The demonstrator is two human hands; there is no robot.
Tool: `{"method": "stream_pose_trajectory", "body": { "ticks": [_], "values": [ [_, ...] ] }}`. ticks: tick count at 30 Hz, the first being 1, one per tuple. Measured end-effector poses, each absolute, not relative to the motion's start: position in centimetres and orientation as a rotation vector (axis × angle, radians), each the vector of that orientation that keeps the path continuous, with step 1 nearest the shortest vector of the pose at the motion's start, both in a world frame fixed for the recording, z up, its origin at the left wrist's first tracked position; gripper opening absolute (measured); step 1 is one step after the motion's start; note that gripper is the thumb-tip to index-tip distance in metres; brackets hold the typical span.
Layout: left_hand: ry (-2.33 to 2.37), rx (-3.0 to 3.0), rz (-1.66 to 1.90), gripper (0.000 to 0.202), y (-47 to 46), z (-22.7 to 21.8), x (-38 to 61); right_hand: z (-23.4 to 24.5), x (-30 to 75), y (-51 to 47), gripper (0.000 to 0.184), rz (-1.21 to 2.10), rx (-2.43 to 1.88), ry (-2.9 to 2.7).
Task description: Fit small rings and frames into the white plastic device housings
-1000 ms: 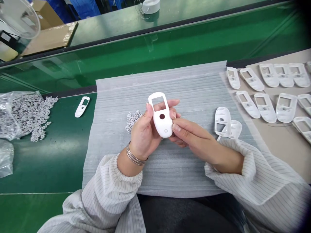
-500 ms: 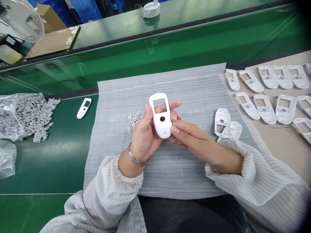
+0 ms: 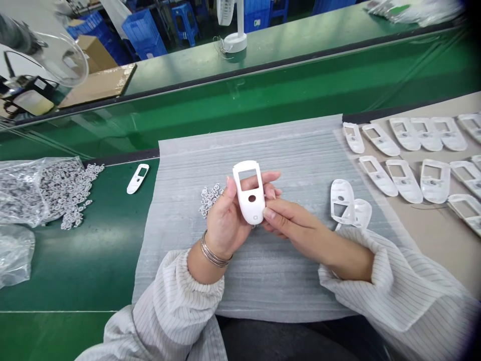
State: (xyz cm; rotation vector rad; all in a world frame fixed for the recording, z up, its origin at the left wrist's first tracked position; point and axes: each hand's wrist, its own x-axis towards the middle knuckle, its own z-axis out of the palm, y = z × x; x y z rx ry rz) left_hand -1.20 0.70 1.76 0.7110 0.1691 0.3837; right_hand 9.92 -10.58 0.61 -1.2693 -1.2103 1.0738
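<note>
A white plastic device cover (image 3: 251, 205) with a square window and a round hole is held up over the foam sheet (image 3: 180, 265), its smooth outer face toward me. My left hand (image 3: 230, 220) wraps round its left side and back, thumb along the upper left edge. With thumb and fingers, my right hand (image 3: 287, 218) pinches the lower right edge; some fingertips are hidden behind it. Beside my left hand lies a small heap of grey plastic parts (image 3: 209, 198). Two or so more white covers (image 3: 342, 195) overlap on the sheet near my right forearm.
At right, several white covers (image 3: 408, 180) lie in rows on a beige surface. A clear bag (image 3: 22, 195) spills small grey parts onto the green table (image 3: 82, 265) at left, near a single white cover (image 3: 138, 178). A green ledge (image 3: 263, 85) runs along the back.
My view has tipped upward slightly, so the whole scene sits lower. Both hands keep the same grip on the cover.
</note>
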Motion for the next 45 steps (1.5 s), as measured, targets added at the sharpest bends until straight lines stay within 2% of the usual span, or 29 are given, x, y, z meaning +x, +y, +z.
{"method": "stream_pose_trajectory", "body": {
  "ticks": [8,12,22,45],
  "values": [
    [0.169,0.7,0.379,0.066,0.75,1.5,-1.18,0.73,9.86,-10.37,0.035,0.944,-1.295,-1.332],
    [0.183,0.701,0.374,0.067,0.73,1.6,-1.16,0.7,9.89,-10.35,0.04,0.927,-1.287,-1.343],
    [0.2,0.715,0.378,0.064,0.6,2.08,-1.15,0.68,9.73,-10.3,0.045,1.292,-0.995,-1.013],
    [0.218,0.745,0.376,0.063,0.52,2.11,-1.2,0.77,9.76,-10.26,0.043,1.292,-0.96,-1.008]
  ]
}}
